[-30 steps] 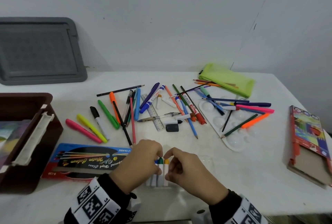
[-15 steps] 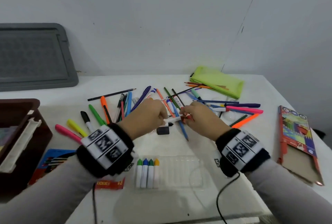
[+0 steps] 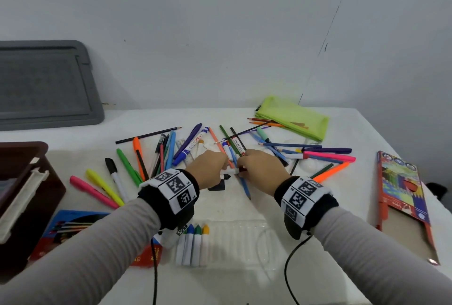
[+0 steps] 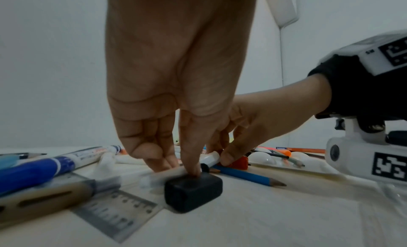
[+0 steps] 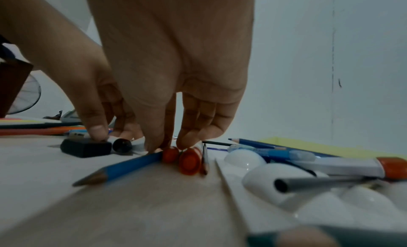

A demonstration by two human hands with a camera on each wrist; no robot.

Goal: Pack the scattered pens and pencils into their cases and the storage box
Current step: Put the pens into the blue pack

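Observation:
Scattered pens, markers and pencils (image 3: 171,150) cover the middle of the white table (image 3: 244,285). Both hands meet in that pile. My left hand (image 3: 223,169) comes down on a short white crayon with a black tip (image 3: 230,172) and pinches it, its thumb also touching a black eraser (image 4: 193,189). My right hand (image 3: 241,170) pinches a red-tipped crayon (image 5: 170,154) beside a blue pencil (image 5: 123,167). Nearer me, a clear crayon tray (image 3: 239,238) holds several crayons (image 3: 193,243) at its left end.
A green pouch (image 3: 296,118) lies at the back right and a coloured-pencil box (image 3: 403,189) at the right edge. A brown storage box (image 3: 24,194) stands left, its grey lid (image 3: 46,84) against the wall. A blue pencil case (image 3: 73,224) and white palette (image 3: 308,165) lie nearby.
Both hands left the crayon tray at the front and reached forward into the pile. Over the last half second they have stayed there, closing on two short crayons.

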